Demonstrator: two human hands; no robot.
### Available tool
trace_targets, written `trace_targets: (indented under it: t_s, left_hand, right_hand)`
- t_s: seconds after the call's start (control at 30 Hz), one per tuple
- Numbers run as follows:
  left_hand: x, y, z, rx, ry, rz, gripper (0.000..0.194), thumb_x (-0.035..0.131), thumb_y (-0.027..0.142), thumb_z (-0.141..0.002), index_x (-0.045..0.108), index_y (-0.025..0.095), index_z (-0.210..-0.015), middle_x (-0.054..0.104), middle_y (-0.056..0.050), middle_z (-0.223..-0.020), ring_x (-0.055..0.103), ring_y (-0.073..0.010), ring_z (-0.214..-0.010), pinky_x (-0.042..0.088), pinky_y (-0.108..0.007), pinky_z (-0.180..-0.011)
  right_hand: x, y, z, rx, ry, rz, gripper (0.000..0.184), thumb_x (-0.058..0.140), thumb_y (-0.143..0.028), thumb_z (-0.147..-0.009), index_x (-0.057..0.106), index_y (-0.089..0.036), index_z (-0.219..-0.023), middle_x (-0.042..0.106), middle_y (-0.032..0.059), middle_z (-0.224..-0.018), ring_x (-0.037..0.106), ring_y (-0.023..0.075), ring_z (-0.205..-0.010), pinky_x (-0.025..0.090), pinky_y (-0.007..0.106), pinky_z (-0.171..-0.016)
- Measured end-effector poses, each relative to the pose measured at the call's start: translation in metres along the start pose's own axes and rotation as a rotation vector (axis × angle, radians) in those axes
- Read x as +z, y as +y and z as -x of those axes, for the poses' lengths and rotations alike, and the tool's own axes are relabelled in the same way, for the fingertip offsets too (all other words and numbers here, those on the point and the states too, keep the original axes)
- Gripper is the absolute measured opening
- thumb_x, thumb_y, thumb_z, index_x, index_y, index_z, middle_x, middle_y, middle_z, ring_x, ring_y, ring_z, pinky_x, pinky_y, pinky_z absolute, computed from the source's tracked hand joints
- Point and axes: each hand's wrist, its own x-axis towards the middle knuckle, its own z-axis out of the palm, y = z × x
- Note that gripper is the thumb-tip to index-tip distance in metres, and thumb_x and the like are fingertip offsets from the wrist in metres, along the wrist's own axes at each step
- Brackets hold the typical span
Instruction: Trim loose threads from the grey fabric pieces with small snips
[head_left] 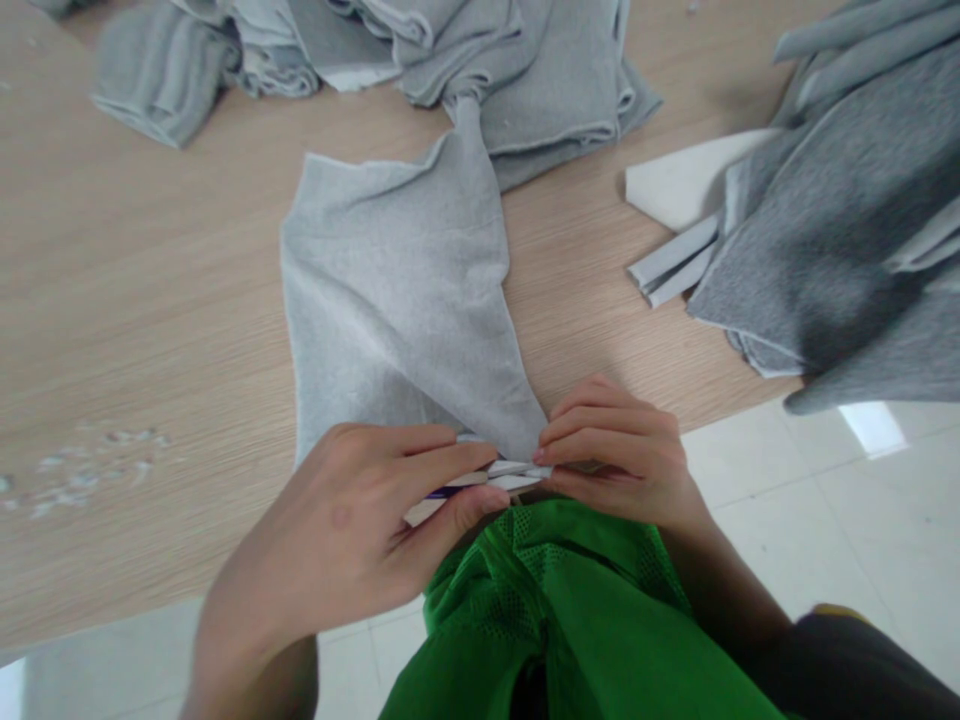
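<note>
A light grey piece of cloth [397, 290] lies spread on the wooden table [135, 300], its near corner pulled to the table's front edge. My left hand [352, 530] pinches that corner and a thin purple-tipped tool between thumb and fingers. My right hand [615, 455] grips the same corner from the right, fingers curled closed on the cloth. The two hands almost touch.
A heap of grey cloth pieces [450, 60] lies at the back of the table, and a darker grey stack [840, 230] at the right. Small white scraps [82, 470] are scattered at the left. A green mesh garment [570, 620] is below my hands, over a tiled floor [825, 520].
</note>
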Motion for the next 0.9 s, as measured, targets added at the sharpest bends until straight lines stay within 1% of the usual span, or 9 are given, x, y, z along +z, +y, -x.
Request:
trace_targets:
  t_s: [0.13, 0.33, 0.57, 0.73, 0.9]
  left_hand:
    - [0.0013, 0.0017, 0.0003, -0.010, 0.017, -0.012, 0.020, 0.056, 0.035, -0.098, 0.069, 0.022, -0.106, 0.063, 0.001, -0.066, 0.055, -0.0128, -0.052, 0.033, -0.027, -0.045]
    - [0.0039, 0.0027, -0.0009, -0.014, 0.004, -0.004, 0.020, 0.054, 0.035, -0.099, 0.069, 0.023, -0.104, 0.061, 0.001, -0.065, 0.054, -0.0133, -0.052, 0.033, -0.028, -0.045]
    - [0.0043, 0.0026, -0.0008, -0.011, -0.005, -0.006, 0.020, 0.055, 0.035, -0.099, 0.069, 0.022, -0.106, 0.065, 0.000, -0.069, 0.057, -0.0138, -0.056, 0.037, -0.028, -0.047]
    - [0.0058, 0.0032, 0.0001, -0.002, 0.018, -0.002, 0.020, 0.055, 0.034, -0.099, 0.069, 0.021, -0.103, 0.064, 0.001, -0.067, 0.056, -0.0128, -0.054, 0.035, -0.027, -0.046]
    - [0.0099, 0.0016, 0.0041, -0.013, 0.032, -0.014, 0.018, 0.055, 0.033, -0.099, 0.068, 0.022, -0.104, 0.065, 0.000, -0.069, 0.058, -0.0139, -0.057, 0.038, -0.027, -0.048]
  right_hand:
    - [0.0000, -0.0011, -0.0003, 0.002, -0.003, 0.003, 0.006, 0.076, -0.018, -0.083, 0.070, -0.018, -0.082, 0.076, 0.0043, -0.080, 0.068, 0.0190, -0.076, 0.052, 0.036, -0.072]
    - [0.0004, -0.0008, -0.0012, 0.003, 0.007, -0.004, 0.007, 0.077, -0.016, -0.082, 0.070, -0.017, -0.081, 0.076, 0.0049, -0.080, 0.068, 0.0188, -0.075, 0.052, 0.036, -0.072]
    - [0.0002, -0.0001, -0.0007, 0.006, 0.001, 0.008, 0.004, 0.075, -0.019, -0.084, 0.071, -0.019, -0.082, 0.076, 0.0037, -0.079, 0.068, 0.0188, -0.075, 0.053, 0.036, -0.072]
    - [-0.0009, -0.0016, -0.0024, 0.027, 0.001, -0.013, 0.004, 0.075, -0.018, -0.083, 0.072, -0.019, -0.081, 0.076, 0.0034, -0.078, 0.069, 0.0184, -0.074, 0.053, 0.036, -0.072]
    - [-0.0020, -0.0031, -0.0045, 0.045, -0.003, -0.045, 0.006, 0.077, -0.018, -0.083, 0.072, -0.018, -0.080, 0.076, 0.0037, -0.076, 0.069, 0.0180, -0.073, 0.053, 0.035, -0.071]
